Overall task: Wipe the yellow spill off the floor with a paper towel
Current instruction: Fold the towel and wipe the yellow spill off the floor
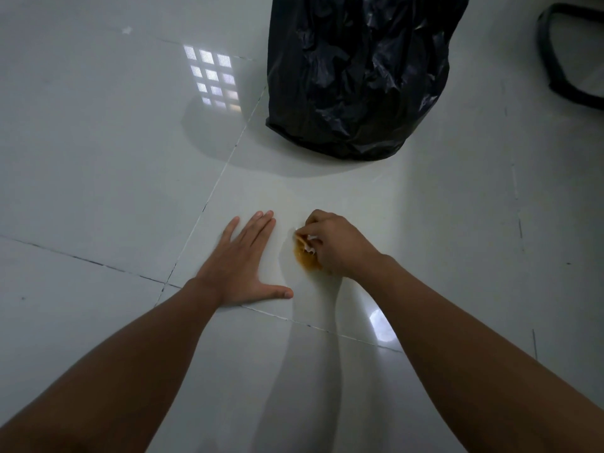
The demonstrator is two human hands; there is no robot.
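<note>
My right hand point(340, 245) is closed on a crumpled paper towel point(305, 245), white at its edges and soaked orange-yellow, and presses it against the white tiled floor point(98, 158). The yellow spill point(307, 263) shows as an orange-brown patch just under and left of that hand; part of it is hidden beneath the fingers. A faint wet smear runs up and left of the towel. My left hand point(243, 266) lies flat on the floor to the left of the spill, fingers spread, holding nothing.
A bin lined with a black plastic bag point(356, 73) stands on the floor beyond the hands. A black curved frame point(555, 57), perhaps a chair base, sits at the far right. Dark grout lines cross the glossy tiles.
</note>
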